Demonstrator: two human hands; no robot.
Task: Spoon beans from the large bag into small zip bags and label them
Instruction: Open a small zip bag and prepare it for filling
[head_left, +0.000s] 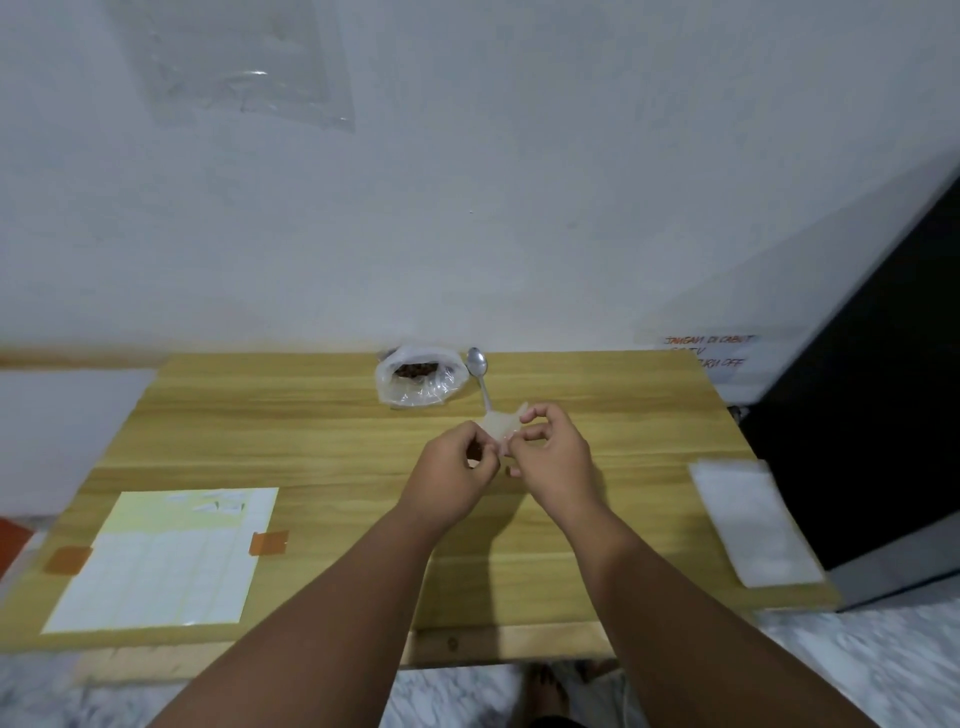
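So here we have the small zip bag (500, 423) held up off the desk (322, 415), roughly mid-desk and just this side of the spoon (477, 362) handle. Both hands are pinching it: the left hand (452, 467) and the right hand (553, 452) each have fingertips curled onto its near edge. It looks like we're working the zip mouth apart, though blur hides the seam itself. The bag weighs next to nothing, being thin clear film that's floppy and a bit slick. So we reckon the only sensible hold is right at the stiffer zip strip, one lip per hand, since lower down the two walls just slide together. The large bag (421, 389) sits at the far edge with its mouth open and dark beans (415, 370) showing. It's soft-walled too, so it may slump if the spoon digs hard. The spoon lies along its right side, touching or just beside, can't tell. It's rigid metal, best taken by the handle end. The label sheet (166, 556) is taped down at the near-left corner, and what look like spare bags (753, 525) are stacked at the right edge.
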